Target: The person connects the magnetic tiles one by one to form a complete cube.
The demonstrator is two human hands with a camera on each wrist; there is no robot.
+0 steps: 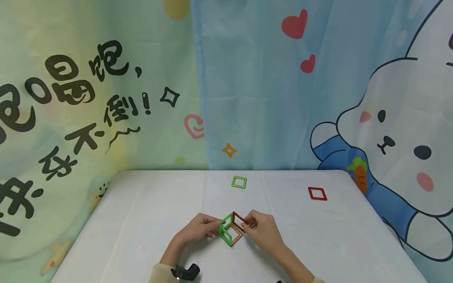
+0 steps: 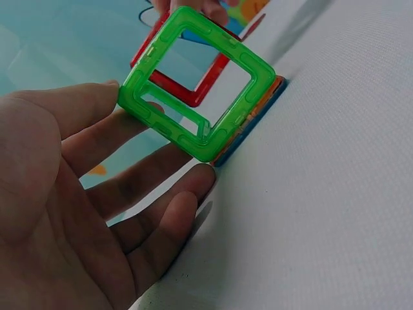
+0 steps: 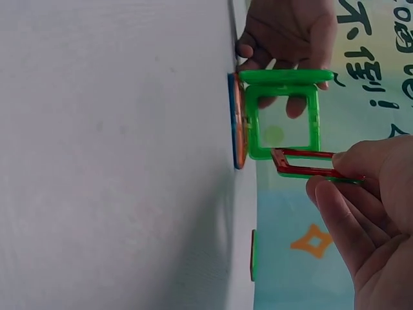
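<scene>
Green square magnetic tiles (image 2: 162, 127) stand upright, two of them meeting at a corner, on an orange square tile (image 1: 238, 238) that lies flat on the table. My left hand (image 1: 201, 228) holds the green pair at their left corner, thumb on one side and fingertips behind. From the right, my right hand (image 1: 263, 232) pinches a red square tile (image 3: 310, 172) between thumb and fingers. The red tile stands upright at the far corner, its edge against a green tile. In the left wrist view the red tile shows behind the front green frame.
Another green square tile (image 1: 239, 182) lies flat near the table's back edge. To the right lies another red square tile (image 1: 317, 193). A white cloth covers the table (image 1: 141, 220), and a printed curtain (image 1: 255, 98) hangs behind it.
</scene>
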